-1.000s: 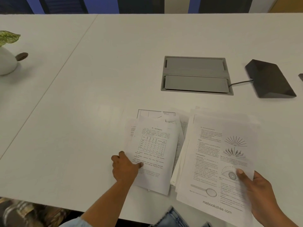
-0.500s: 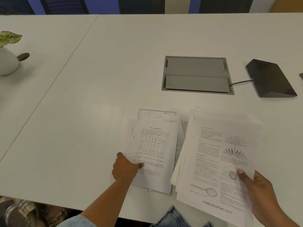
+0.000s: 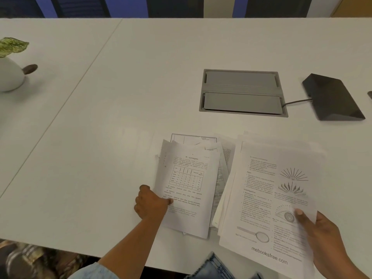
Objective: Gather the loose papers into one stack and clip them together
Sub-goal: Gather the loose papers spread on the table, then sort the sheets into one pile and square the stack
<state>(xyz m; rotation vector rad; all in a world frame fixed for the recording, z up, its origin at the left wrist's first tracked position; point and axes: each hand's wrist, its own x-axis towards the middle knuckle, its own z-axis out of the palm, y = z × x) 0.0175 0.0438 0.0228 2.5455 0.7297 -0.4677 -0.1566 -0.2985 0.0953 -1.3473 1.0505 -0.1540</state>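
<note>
Your left hand (image 3: 151, 202) has just lifted the left edge of the small pile (image 3: 187, 190) off the counter (image 3: 100, 137), grip pinched on it. Half a second ago it lay flatter. So the gathering has begun. Your right hand (image 3: 322, 234) has its grip clamped on the big pile (image 3: 267, 198), thumb on top. The two piles sit side by side, just overlapping. You cannot see any clip. Your right fingers are hidden under the paper.
</note>
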